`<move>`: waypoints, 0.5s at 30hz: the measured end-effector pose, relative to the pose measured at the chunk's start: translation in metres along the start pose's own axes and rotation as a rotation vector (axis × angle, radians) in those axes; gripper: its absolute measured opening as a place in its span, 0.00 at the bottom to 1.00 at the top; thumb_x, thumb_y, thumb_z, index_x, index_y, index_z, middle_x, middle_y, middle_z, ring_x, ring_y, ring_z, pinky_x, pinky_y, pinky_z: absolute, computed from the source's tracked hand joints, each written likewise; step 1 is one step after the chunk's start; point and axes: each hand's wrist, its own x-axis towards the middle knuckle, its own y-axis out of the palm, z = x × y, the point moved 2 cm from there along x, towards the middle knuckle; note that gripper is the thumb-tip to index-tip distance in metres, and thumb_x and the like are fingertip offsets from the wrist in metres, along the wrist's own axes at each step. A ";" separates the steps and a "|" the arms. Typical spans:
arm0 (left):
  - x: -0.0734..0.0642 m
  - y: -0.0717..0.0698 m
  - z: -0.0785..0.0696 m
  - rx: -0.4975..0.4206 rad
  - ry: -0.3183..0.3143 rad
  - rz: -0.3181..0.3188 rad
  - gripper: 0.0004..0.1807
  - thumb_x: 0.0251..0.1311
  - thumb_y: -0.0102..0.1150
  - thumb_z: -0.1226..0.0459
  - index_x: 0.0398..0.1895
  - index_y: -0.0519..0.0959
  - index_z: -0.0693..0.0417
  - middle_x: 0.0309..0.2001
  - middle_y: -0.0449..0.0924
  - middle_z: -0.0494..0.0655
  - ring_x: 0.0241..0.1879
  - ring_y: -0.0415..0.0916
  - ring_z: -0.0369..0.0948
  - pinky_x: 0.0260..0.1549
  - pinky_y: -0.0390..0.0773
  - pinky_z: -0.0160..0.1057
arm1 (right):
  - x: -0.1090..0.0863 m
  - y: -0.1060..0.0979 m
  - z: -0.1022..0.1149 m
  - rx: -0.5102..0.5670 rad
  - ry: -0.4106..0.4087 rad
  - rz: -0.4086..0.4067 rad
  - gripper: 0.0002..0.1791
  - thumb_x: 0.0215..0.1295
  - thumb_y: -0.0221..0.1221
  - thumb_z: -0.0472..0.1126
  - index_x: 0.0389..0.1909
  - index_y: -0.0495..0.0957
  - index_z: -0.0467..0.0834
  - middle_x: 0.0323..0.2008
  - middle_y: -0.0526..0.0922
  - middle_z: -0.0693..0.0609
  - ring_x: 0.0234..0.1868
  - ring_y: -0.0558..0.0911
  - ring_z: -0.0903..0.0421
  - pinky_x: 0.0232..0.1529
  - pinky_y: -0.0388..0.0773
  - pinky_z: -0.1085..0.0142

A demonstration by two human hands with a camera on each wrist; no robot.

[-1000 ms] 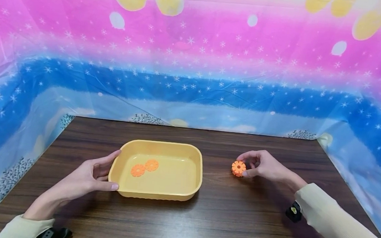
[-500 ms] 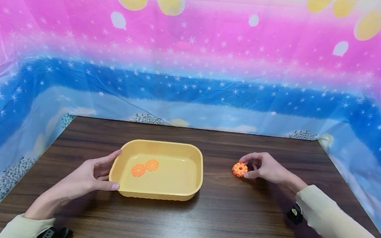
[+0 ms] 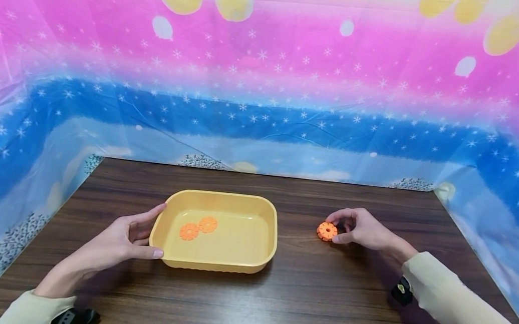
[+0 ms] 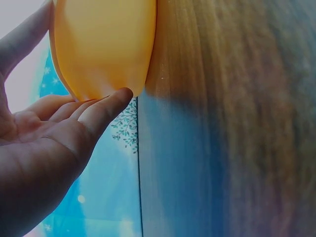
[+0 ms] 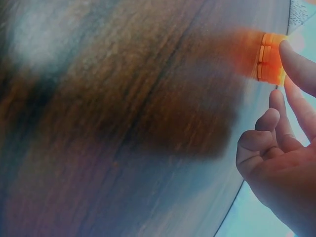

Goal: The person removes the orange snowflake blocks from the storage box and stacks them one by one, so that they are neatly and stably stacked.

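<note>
A yellow rectangular tray [image 3: 235,253] stands left of centre on the table, with two flat orange notched discs [image 3: 189,232] lying inside it. My left hand [image 3: 116,242] grips its left end, the thumb at the near corner and the forefinger at the far one. In the left wrist view, the thumb tip presses against the tray wall [image 4: 103,44]. To the right of the tray, my right hand [image 3: 363,229] pinches a small stack of orange notched discs [image 3: 327,231] between thumb and forefinger. The stacked layers [image 5: 269,58] show edge-on close to the tabletop in the right wrist view.
The dark wood table [image 3: 249,307] ends at the back against a pink and blue patterned cloth [image 3: 262,127], which also hangs along both sides. Bare tabletop lies between the tray and the right hand. A black wrist device [image 3: 401,291] sits at the right cuff.
The orange stack in my right hand has tilted a little and shifted slightly right. My left hand and the tray hold nearly the same place.
</note>
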 end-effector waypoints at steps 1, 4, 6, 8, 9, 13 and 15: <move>0.000 0.000 0.000 -0.001 0.002 0.000 0.55 0.63 0.73 0.70 0.85 0.46 0.61 0.84 0.43 0.64 0.76 0.55 0.65 0.58 0.78 0.33 | 0.000 0.000 0.000 0.000 -0.002 0.000 0.22 0.61 0.75 0.35 0.56 0.84 0.37 0.42 0.81 0.44 0.27 0.69 0.54 0.28 0.66 0.67; 0.000 0.000 0.000 -0.016 0.008 0.004 0.55 0.63 0.73 0.71 0.85 0.46 0.61 0.83 0.42 0.64 0.76 0.55 0.65 0.58 0.78 0.33 | 0.001 0.000 0.000 0.001 -0.006 0.001 0.22 0.61 0.75 0.35 0.55 0.85 0.37 0.42 0.81 0.44 0.27 0.69 0.54 0.28 0.66 0.67; -0.001 0.000 0.000 -0.024 0.012 0.006 0.56 0.62 0.73 0.71 0.85 0.46 0.61 0.83 0.42 0.64 0.76 0.55 0.64 0.58 0.78 0.33 | 0.001 0.000 0.000 -0.002 -0.004 0.001 0.21 0.61 0.75 0.35 0.55 0.85 0.37 0.42 0.81 0.44 0.27 0.69 0.54 0.28 0.66 0.67; -0.001 0.000 0.000 -0.027 0.013 0.008 0.55 0.63 0.73 0.71 0.85 0.46 0.61 0.83 0.42 0.64 0.76 0.55 0.64 0.58 0.78 0.33 | 0.001 0.000 0.000 0.002 -0.007 0.004 0.22 0.61 0.75 0.35 0.56 0.84 0.36 0.43 0.81 0.44 0.27 0.69 0.54 0.28 0.66 0.67; 0.000 0.000 0.000 -0.025 0.012 0.009 0.55 0.63 0.73 0.71 0.85 0.46 0.61 0.83 0.42 0.64 0.76 0.55 0.65 0.57 0.78 0.33 | 0.001 0.000 0.000 0.007 -0.006 0.006 0.22 0.61 0.75 0.35 0.56 0.84 0.36 0.43 0.81 0.44 0.27 0.69 0.54 0.28 0.66 0.67; 0.000 0.000 0.000 -0.013 0.005 0.008 0.55 0.63 0.73 0.70 0.85 0.46 0.61 0.84 0.42 0.64 0.76 0.54 0.65 0.57 0.79 0.34 | 0.000 0.000 -0.001 0.005 0.012 0.002 0.22 0.61 0.75 0.35 0.56 0.84 0.37 0.43 0.81 0.44 0.28 0.69 0.54 0.29 0.66 0.67; 0.000 0.000 0.000 -0.009 0.005 0.006 0.55 0.63 0.73 0.70 0.85 0.46 0.61 0.84 0.41 0.64 0.76 0.54 0.65 0.57 0.78 0.34 | 0.000 0.000 -0.001 0.005 0.010 0.002 0.22 0.61 0.75 0.36 0.56 0.84 0.37 0.43 0.80 0.45 0.28 0.69 0.53 0.29 0.66 0.67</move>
